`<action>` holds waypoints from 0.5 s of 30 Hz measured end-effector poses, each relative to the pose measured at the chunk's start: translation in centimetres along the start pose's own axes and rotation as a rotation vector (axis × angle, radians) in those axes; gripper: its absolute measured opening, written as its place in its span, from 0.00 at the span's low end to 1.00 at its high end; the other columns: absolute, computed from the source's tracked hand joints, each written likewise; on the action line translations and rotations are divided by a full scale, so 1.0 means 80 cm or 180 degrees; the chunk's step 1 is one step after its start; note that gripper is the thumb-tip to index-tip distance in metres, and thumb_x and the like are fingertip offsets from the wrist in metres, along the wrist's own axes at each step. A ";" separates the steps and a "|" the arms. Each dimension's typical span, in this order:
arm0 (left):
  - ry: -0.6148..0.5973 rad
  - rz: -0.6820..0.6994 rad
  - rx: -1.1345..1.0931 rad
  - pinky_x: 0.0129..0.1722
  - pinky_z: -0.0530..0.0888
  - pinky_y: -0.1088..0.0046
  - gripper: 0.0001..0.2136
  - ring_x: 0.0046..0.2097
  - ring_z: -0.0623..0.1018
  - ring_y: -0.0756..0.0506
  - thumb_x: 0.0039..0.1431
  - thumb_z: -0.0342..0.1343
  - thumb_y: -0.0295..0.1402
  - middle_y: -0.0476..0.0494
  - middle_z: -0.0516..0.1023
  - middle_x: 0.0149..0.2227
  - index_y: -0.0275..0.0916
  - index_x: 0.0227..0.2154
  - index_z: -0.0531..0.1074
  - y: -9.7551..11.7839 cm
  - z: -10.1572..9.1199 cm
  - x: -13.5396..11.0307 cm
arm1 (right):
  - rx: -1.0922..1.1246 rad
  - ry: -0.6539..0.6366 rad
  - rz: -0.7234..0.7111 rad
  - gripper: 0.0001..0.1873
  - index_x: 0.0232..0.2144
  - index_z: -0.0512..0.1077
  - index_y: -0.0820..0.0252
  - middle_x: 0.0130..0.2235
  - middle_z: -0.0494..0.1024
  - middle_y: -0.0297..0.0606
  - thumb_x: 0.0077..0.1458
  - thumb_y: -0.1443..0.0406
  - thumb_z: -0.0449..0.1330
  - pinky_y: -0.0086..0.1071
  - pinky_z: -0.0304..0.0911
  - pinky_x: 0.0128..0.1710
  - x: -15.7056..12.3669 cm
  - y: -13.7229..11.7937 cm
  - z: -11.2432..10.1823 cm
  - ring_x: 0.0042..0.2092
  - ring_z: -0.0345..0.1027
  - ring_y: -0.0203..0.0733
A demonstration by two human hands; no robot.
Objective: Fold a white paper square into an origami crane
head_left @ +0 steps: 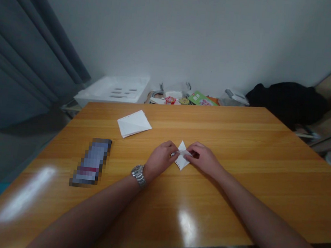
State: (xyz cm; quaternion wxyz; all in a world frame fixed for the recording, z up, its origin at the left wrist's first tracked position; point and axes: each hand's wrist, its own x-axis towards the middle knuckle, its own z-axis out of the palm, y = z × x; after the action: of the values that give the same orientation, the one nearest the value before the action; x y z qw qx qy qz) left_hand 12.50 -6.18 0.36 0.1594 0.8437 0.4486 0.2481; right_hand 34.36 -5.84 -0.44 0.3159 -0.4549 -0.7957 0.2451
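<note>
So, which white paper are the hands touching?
The small pointed piece, between the left hand and the right hand; the larger white sheets lie to the left, untouched.

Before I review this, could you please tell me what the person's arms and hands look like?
The left forearm, sleeveless, bears a silver watch with a linked band; the right forearm is sleeveless too. The left hand and right hand are gloveless.

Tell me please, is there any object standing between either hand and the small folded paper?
Nothing visible stands in the way: the left hand and right hand both touch the folded paper. The white sheets and phone-like device lie off to the left.
</note>
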 end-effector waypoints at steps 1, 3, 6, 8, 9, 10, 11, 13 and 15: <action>-0.0012 0.0008 0.0005 0.42 0.72 0.71 0.06 0.40 0.75 0.46 0.66 0.55 0.31 0.44 0.75 0.39 0.39 0.35 0.76 0.000 0.000 0.000 | -0.0019 0.0001 -0.0010 0.03 0.32 0.77 0.60 0.34 0.74 0.37 0.57 0.65 0.64 0.33 0.61 0.35 0.000 -0.001 -0.001 0.35 0.67 0.40; -0.0045 0.0039 0.0030 0.42 0.72 0.71 0.06 0.40 0.75 0.46 0.66 0.55 0.31 0.44 0.75 0.39 0.39 0.35 0.76 0.000 -0.002 0.001 | -0.0064 0.0006 -0.0033 0.03 0.32 0.77 0.59 0.34 0.74 0.37 0.58 0.65 0.64 0.33 0.61 0.35 0.000 -0.004 -0.002 0.35 0.67 0.40; -0.0093 0.0059 0.0099 0.42 0.71 0.71 0.06 0.40 0.75 0.46 0.66 0.55 0.31 0.44 0.75 0.38 0.39 0.35 0.76 0.001 -0.004 0.002 | -0.0148 -0.0014 -0.0092 0.06 0.31 0.77 0.59 0.35 0.75 0.39 0.60 0.65 0.62 0.34 0.62 0.37 0.000 -0.008 -0.004 0.37 0.68 0.42; -0.0113 0.0035 0.0160 0.41 0.71 0.71 0.06 0.40 0.75 0.46 0.66 0.55 0.31 0.44 0.75 0.38 0.38 0.35 0.75 0.002 -0.005 0.003 | -0.0189 -0.0034 -0.0115 0.07 0.31 0.77 0.59 0.36 0.76 0.40 0.61 0.65 0.61 0.35 0.63 0.39 0.001 -0.010 -0.004 0.38 0.69 0.43; -0.0119 0.0024 0.0187 0.41 0.71 0.71 0.06 0.39 0.75 0.46 0.66 0.55 0.32 0.44 0.75 0.38 0.38 0.35 0.75 0.002 -0.006 0.004 | -0.0213 -0.0039 -0.0123 0.08 0.31 0.77 0.59 0.36 0.76 0.40 0.62 0.65 0.60 0.36 0.63 0.39 0.001 -0.011 -0.004 0.38 0.69 0.43; -0.0127 0.0014 0.0208 0.40 0.71 0.71 0.06 0.39 0.75 0.46 0.66 0.54 0.32 0.44 0.75 0.38 0.38 0.35 0.75 0.003 -0.007 0.005 | -0.0241 -0.0047 -0.0132 0.08 0.31 0.77 0.59 0.36 0.76 0.40 0.62 0.65 0.60 0.36 0.63 0.39 0.001 -0.011 -0.004 0.38 0.69 0.43; -0.0139 0.0002 0.0222 0.40 0.71 0.71 0.07 0.39 0.75 0.46 0.66 0.54 0.32 0.44 0.75 0.38 0.38 0.35 0.75 0.004 -0.007 0.005 | -0.0268 -0.0056 -0.0139 0.08 0.31 0.77 0.59 0.36 0.76 0.40 0.62 0.65 0.60 0.36 0.63 0.39 0.001 -0.011 -0.004 0.38 0.69 0.43; -0.0158 -0.0022 0.0244 0.39 0.71 0.71 0.07 0.38 0.75 0.46 0.66 0.54 0.31 0.44 0.75 0.37 0.38 0.35 0.76 0.005 -0.007 0.007 | -0.0312 -0.0080 -0.0132 0.07 0.31 0.77 0.59 0.36 0.76 0.40 0.61 0.65 0.61 0.35 0.63 0.38 0.002 -0.010 -0.005 0.38 0.69 0.43; -0.0171 -0.0042 0.0277 0.39 0.70 0.71 0.07 0.38 0.75 0.46 0.66 0.54 0.31 0.44 0.75 0.37 0.38 0.35 0.76 0.006 -0.008 0.008 | -0.0348 -0.0114 -0.0097 0.06 0.31 0.77 0.59 0.35 0.76 0.40 0.60 0.65 0.62 0.35 0.62 0.37 0.004 -0.010 -0.005 0.37 0.69 0.43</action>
State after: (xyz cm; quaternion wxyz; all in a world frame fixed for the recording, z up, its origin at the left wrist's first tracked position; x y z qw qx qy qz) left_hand 12.79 -5.84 1.27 0.1362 0.8532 0.4601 0.2045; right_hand 34.11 -5.90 0.47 0.2800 -0.4549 -0.8203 0.2045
